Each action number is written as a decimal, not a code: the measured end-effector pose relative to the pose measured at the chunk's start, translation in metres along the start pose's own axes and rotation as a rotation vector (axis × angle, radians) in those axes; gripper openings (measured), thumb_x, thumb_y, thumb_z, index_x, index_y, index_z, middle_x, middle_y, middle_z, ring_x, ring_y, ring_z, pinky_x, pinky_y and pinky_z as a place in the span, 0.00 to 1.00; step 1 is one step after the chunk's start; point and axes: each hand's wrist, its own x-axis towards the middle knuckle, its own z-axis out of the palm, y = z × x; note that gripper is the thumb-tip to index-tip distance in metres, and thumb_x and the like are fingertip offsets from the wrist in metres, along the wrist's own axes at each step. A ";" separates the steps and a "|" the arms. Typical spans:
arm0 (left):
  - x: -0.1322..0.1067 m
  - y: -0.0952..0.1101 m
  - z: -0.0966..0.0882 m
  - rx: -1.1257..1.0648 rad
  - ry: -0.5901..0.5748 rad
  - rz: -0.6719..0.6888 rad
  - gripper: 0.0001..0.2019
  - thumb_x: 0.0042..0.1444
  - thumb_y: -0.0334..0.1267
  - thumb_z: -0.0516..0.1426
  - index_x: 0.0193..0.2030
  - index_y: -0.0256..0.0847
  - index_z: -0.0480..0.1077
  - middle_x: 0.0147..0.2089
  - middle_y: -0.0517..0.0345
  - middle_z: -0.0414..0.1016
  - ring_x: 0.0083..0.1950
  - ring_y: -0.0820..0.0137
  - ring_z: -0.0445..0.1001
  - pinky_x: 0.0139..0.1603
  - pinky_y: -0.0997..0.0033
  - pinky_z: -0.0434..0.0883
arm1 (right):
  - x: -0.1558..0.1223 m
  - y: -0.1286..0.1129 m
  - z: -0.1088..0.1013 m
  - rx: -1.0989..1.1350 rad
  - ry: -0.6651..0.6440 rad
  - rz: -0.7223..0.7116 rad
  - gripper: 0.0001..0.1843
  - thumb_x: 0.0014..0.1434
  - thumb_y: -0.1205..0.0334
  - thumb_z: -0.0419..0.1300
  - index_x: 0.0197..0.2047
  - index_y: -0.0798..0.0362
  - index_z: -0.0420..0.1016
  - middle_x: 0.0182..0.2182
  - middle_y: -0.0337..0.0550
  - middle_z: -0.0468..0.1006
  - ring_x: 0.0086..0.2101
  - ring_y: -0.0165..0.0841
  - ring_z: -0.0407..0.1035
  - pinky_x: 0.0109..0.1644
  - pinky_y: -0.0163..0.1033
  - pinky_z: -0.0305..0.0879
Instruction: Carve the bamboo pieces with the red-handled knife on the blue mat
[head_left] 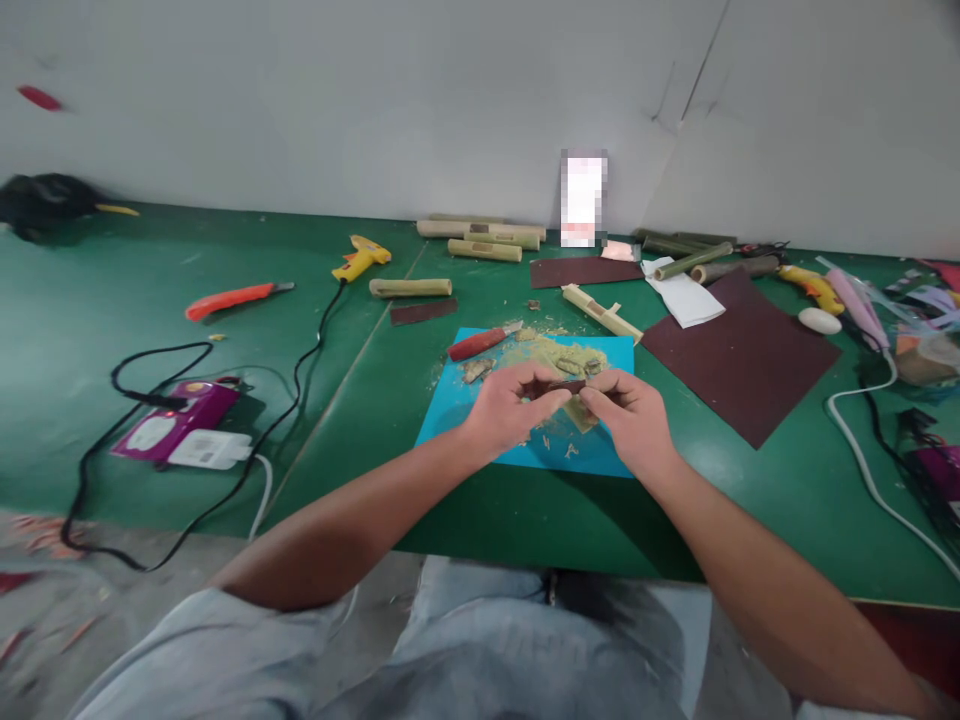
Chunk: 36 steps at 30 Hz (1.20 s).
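Observation:
Over the blue sheet, my left hand and my right hand meet at the fingertips. Both pinch a small dark brown strip of what looks like sandpaper, one hand at each end. Just under the fingers a pale greenish piece of bamboo shows, partly hidden; whether a finger touches it I cannot tell. Sawdust and shavings are heaped beyond the hands. A red-handled cutting tool lies across the sheet's far left part.
Bamboo pieces lie towards the wall. Brown sheets and a white paper are at right. A yellow glue gun, an orange knife and a purple power strip with trailing cords occupy the left. A phone leans on the wall.

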 end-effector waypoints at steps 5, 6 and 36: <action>0.002 -0.004 -0.004 -0.100 -0.044 -0.105 0.03 0.57 0.37 0.63 0.37 0.42 0.77 0.26 0.62 0.77 0.21 0.76 0.71 0.24 0.75 0.71 | 0.000 0.004 -0.003 -0.141 -0.016 -0.022 0.12 0.57 0.50 0.65 0.29 0.48 0.72 0.21 0.34 0.71 0.23 0.29 0.63 0.29 0.39 0.63; 0.004 -0.007 -0.008 -0.061 0.002 -0.090 0.03 0.57 0.37 0.62 0.37 0.42 0.78 0.26 0.62 0.77 0.22 0.76 0.71 0.24 0.75 0.71 | 0.000 0.004 -0.004 -0.233 0.005 -0.049 0.11 0.57 0.50 0.65 0.31 0.48 0.73 0.23 0.35 0.72 0.24 0.29 0.64 0.30 0.39 0.64; 0.030 -0.051 -0.042 0.667 -0.100 0.296 0.11 0.62 0.33 0.60 0.49 0.39 0.79 0.40 0.54 0.81 0.38 0.70 0.77 0.43 0.69 0.76 | -0.002 0.015 -0.003 -1.110 -0.113 -0.082 0.07 0.58 0.59 0.63 0.37 0.50 0.70 0.40 0.45 0.73 0.34 0.34 0.68 0.37 0.40 0.62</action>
